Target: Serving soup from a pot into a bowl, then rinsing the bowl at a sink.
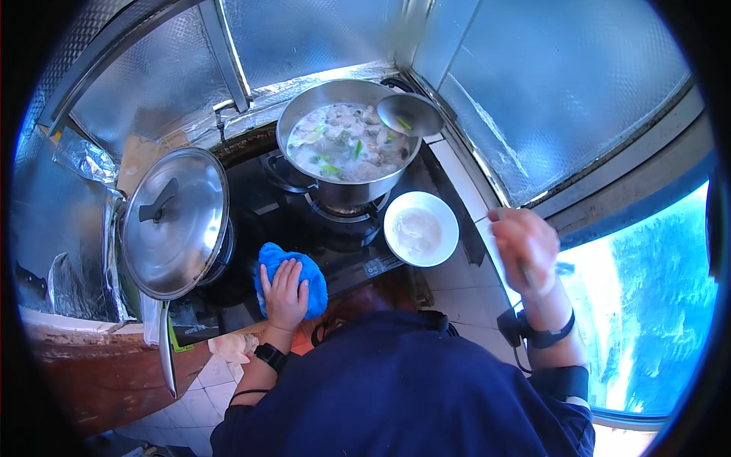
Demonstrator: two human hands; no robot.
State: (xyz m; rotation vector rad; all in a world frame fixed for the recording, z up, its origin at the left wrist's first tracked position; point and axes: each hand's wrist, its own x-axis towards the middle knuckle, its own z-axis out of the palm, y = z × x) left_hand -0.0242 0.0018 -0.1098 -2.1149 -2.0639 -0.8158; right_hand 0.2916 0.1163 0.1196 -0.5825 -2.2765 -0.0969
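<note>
My left hand lies on a blue cloth at the front of the black gas hob. At the right, my right hand, slightly blurred, is closed around the handle of a metal ladle. The ladle's bowl is over the right rim of a steel pot and holds a piece of green onion. In the pot are pale pieces of meat and green onion in cloudy liquid. A white bowl with whitish contents stands right of the front of the pot.
A lidded pan stands on the left burner, its metal handle reaching past the hob's front edge. Foil-like metal panels enclose the back and sides. White tiles run along the right, beside a bright window.
</note>
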